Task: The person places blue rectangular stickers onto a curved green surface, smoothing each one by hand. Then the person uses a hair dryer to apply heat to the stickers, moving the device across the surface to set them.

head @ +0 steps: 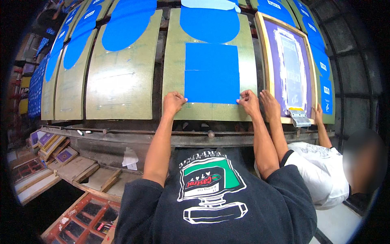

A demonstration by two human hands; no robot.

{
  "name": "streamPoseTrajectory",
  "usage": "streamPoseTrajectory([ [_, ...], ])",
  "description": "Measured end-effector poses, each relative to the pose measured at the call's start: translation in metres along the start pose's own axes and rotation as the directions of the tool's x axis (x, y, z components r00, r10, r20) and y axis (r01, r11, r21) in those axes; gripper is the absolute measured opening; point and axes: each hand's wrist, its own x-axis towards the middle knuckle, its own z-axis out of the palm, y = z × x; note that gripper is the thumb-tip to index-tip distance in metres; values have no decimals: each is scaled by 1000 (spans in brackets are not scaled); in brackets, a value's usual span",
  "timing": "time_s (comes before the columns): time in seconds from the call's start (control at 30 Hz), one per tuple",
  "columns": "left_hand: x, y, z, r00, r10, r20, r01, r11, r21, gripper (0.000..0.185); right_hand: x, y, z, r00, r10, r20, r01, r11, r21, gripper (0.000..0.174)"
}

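A rectangular blue fabric piece (212,87) lies flat on a greenish printing board (173,70) in front of me. My left hand (175,104) pinches its near left corner between thumb and fingers. At the near right corner, my right hand (250,103) grips the fabric the same way. A thin line runs across the blue area; I cannot tell whether it is a fold or the edge between two pieces. Just beyond lies a larger blue fabric panel (210,26) with a rounded near edge, and a pale sheet (210,4) covers its far part.
Close on my right, a co-worker's hands (271,105) touch a wood-framed printing screen (268,61) with a metal-handled squeegee (300,117) on it. More boards (118,103) with blue panels stand left. A metal rail (195,138) runs along the near side; stacked screens (51,141) lie lower left.
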Motion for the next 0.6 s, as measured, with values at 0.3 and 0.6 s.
streamPoseTrajectory([
  [0.3, -35, -10, -26, 945, 288, -157, -304, 948, -94, 26, -13, -41, 26, 941, -282, -189, 228, 938, -260, 45],
  [0.6, -188, -141, -208, 946, 57, -319, -189, 897, -400, 20, 49, -83, 143, 973, -135, -187, -61, 632, -773, 75],
])
